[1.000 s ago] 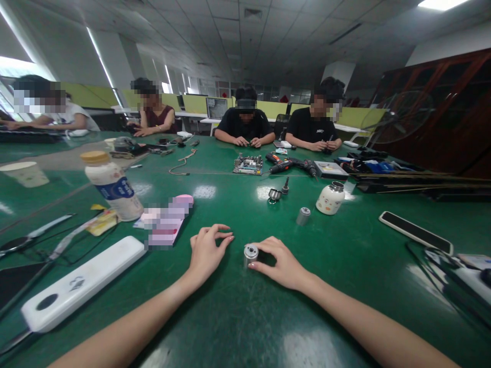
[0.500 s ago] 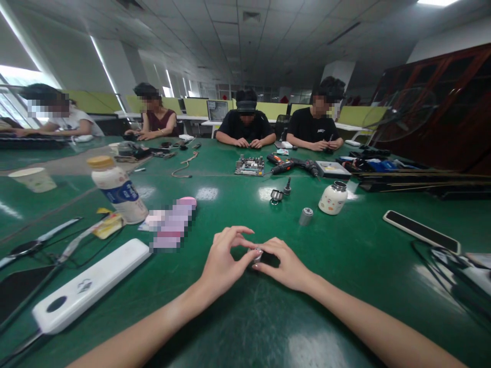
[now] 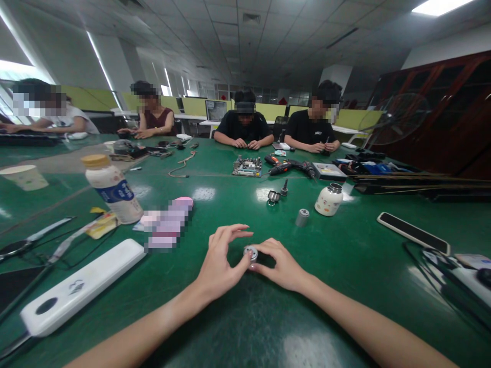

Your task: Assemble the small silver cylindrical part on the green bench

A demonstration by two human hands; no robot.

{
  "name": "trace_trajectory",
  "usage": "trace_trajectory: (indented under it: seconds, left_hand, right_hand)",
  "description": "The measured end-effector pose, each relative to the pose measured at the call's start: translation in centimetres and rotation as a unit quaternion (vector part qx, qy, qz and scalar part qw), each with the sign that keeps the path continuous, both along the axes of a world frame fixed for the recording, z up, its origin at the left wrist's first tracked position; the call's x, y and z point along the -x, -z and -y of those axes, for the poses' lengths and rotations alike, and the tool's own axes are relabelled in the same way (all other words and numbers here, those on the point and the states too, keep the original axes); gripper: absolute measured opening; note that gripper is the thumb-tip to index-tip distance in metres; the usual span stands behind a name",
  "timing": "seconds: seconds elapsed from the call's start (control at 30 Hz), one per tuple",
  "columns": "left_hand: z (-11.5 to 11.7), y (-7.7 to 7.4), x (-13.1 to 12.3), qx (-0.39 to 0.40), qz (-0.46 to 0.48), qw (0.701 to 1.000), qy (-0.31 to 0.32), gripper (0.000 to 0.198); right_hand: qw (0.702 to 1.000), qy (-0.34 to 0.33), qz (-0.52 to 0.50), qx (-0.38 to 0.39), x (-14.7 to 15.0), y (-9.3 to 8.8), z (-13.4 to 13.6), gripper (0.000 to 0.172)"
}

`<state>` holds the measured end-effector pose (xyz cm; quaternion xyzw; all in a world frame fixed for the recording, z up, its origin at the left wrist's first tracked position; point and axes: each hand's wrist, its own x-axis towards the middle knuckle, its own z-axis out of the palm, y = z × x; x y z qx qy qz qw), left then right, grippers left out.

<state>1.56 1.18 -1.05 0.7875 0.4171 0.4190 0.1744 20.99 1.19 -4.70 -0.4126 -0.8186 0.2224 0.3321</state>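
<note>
Thumb and fingers of my right hand (image 3: 280, 263) pinch a small round silver metal part (image 3: 250, 250) from its right side. The part's face, with small dark holes, is turned up towards me. My left hand (image 3: 222, 260) is beside it with its thumb tip against the part. The left fingers are raised and spread away from that thumb, above the part. Farther off stands a silver metal cylinder (image 3: 302, 218). Behind that are a shiny metal ring-like piece (image 3: 273, 197) and a dark metal piece with a thin stem (image 3: 284, 188).
A white power strip (image 3: 82, 286), a bottle (image 3: 113, 191) and cables are at left. A white jar (image 3: 329, 200) and a phone (image 3: 413, 233) lie to the right. A circuit board (image 3: 247, 166) and power drills (image 3: 289, 166) are farther back. Several people sit across the green table (image 3: 215, 327).
My left fingers have lifted and opened from the metal part, and its round face now shows more. The view has shifted slightly to the right.
</note>
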Motion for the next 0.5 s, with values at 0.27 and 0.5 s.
trace_trajectory:
  seconds: [0.27, 0.5]
  left_hand:
    - [-0.6, 0.3, -0.1, 0.023, 0.015, 0.999, -0.024, 0.03]
    - [-3.6, 0.9, 2.0, 0.037, 0.01, 0.992, -0.124, 0.036]
  right_hand:
    - [1.0, 0.001, -0.006, -0.001, 0.0, 0.1, 0.1, 0.032]
    - [1.0, 0.009, 0.002, 0.014, -0.1, 0.0, 0.1, 0.037]
